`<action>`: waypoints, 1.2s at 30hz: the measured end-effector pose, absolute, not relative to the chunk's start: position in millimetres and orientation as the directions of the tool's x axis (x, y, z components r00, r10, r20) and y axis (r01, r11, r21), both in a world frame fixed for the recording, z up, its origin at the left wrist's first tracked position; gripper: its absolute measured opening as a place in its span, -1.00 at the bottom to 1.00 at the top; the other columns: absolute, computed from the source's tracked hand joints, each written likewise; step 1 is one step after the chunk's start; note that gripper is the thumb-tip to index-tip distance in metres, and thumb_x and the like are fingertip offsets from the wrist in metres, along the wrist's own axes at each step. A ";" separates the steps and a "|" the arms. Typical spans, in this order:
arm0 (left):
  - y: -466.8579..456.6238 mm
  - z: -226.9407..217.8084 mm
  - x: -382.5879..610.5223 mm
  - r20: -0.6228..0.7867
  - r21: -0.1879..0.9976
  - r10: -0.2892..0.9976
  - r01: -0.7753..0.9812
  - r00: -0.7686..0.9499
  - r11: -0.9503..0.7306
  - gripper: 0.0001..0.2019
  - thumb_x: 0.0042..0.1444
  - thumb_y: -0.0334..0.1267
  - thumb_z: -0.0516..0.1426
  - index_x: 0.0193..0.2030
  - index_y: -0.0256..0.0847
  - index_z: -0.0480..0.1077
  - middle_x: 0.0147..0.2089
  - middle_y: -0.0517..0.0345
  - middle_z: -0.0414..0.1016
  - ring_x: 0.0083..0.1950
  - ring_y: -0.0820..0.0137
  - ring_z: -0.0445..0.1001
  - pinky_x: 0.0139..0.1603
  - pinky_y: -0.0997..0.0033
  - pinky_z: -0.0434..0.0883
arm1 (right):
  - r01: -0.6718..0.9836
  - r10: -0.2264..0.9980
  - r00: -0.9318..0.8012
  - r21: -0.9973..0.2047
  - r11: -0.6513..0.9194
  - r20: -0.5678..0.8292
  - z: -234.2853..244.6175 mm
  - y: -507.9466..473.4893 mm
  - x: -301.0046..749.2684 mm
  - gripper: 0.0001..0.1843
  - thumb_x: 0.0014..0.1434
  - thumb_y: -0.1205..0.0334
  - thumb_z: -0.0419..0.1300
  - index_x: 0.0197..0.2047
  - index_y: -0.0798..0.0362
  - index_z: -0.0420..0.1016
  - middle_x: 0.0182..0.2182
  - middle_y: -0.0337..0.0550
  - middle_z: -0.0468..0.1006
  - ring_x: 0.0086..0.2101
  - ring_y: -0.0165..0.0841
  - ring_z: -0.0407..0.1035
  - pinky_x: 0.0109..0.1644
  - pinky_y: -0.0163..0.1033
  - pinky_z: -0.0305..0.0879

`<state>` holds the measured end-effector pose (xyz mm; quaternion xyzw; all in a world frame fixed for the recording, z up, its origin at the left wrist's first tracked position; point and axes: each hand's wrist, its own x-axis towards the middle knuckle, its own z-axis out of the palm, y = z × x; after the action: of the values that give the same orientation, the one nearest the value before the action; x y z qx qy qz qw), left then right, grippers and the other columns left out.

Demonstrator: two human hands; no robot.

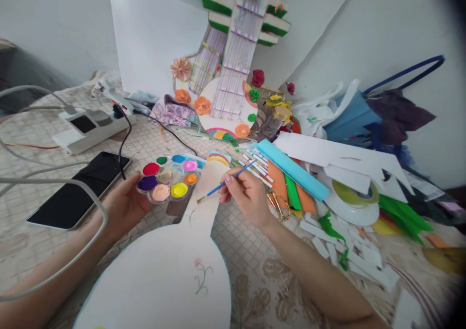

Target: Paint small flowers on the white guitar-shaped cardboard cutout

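A thin blue paintbrush [218, 187] is pinched in my right hand [248, 197], its bristles over the neck of a white guitar-shaped cutout [163, 271]; whether they touch it I cannot tell. My left hand [133, 198] grips the edge of a clear paint palette [170, 177] with round wells of red, purple, peach, yellow, orange, pink, blue and green. On the cutout's body a pink flower with green stems is painted, and faint green strokes show on the neck. A rainbow band crosses the neck's far end.
A tablet [80, 190] lies at the left beside a power strip [96, 130], with a white cable looping over my left forearm. Behind stands a decorated paper guitar [229, 103]. Rolled blue paper [293, 169], tape [355, 193], scissors [278, 206] and paper scraps [349, 251] crowd the right.
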<state>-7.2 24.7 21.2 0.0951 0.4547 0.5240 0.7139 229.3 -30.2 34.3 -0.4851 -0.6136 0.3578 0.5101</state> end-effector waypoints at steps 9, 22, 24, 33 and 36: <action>24.5 17.3 -10.1 -0.526 0.624 0.848 -0.645 0.070 0.441 -0.66 0.33 -0.41 -0.13 -0.29 -0.30 0.44 -0.43 0.05 0.62 -0.44 0.36 0.61 -0.38 0.41 0.59 | 0.276 0.943 0.056 -0.912 0.302 0.329 40.9 -27.8 238.4 -0.79 0.33 0.10 0.08 -0.27 0.04 0.38 -0.51 -0.28 0.51 -0.56 -0.47 0.47 -0.46 -0.37 0.45; 24.5 16.1 -11.2 -0.527 0.625 0.848 -0.651 0.057 0.431 -0.60 0.35 -0.41 -0.17 -0.35 -0.29 0.45 -0.46 0.07 0.62 -0.46 0.37 0.62 -0.43 0.40 0.59 | 0.226 0.961 0.015 -0.937 0.266 0.276 39.6 -26.4 237.4 -0.78 0.32 0.09 0.09 -0.28 0.04 0.39 -0.50 -0.27 0.51 -0.56 -0.47 0.47 -0.48 -0.38 0.43; 24.8 15.0 -11.6 -0.521 0.633 0.851 -0.642 0.062 0.433 -0.60 0.35 -0.39 -0.17 -0.33 -0.28 0.46 -0.42 0.02 0.64 -0.41 0.34 0.63 -0.41 0.39 0.60 | 0.226 0.969 -0.022 -0.943 0.243 0.245 37.8 -25.2 237.0 -0.76 0.31 0.07 0.09 -0.29 0.05 0.38 -0.50 -0.27 0.51 -0.56 -0.46 0.47 -0.48 -0.37 0.43; 26.5 14.9 -11.0 -0.532 0.618 0.844 -0.652 0.066 0.440 -0.62 0.33 -0.41 -0.15 -0.33 -0.29 0.45 -0.45 0.06 0.62 -0.46 0.36 0.61 -0.42 0.40 0.60 | 0.259 0.970 0.005 -0.937 0.233 0.243 41.0 -24.4 242.2 -0.76 0.31 0.09 0.07 -0.32 0.05 0.37 -0.55 -0.31 0.44 -0.62 -0.51 0.38 -0.55 -0.41 0.33; 25.9 16.7 -10.2 -0.529 0.625 0.847 -0.652 0.050 0.429 -0.62 0.33 -0.41 -0.15 -0.34 -0.29 0.45 -0.42 0.03 0.63 -0.44 0.34 0.62 -0.38 0.39 0.60 | 0.287 0.976 -0.025 -0.934 0.214 0.216 40.3 -23.4 241.6 -0.76 0.30 0.11 0.07 -0.34 0.06 0.36 -0.55 -0.30 0.44 -0.63 -0.51 0.37 -0.56 -0.40 0.31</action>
<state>-10.2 25.9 16.7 0.1088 0.4485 0.5233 0.7164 241.6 -23.4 40.3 -0.5116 -0.6172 0.3624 0.4753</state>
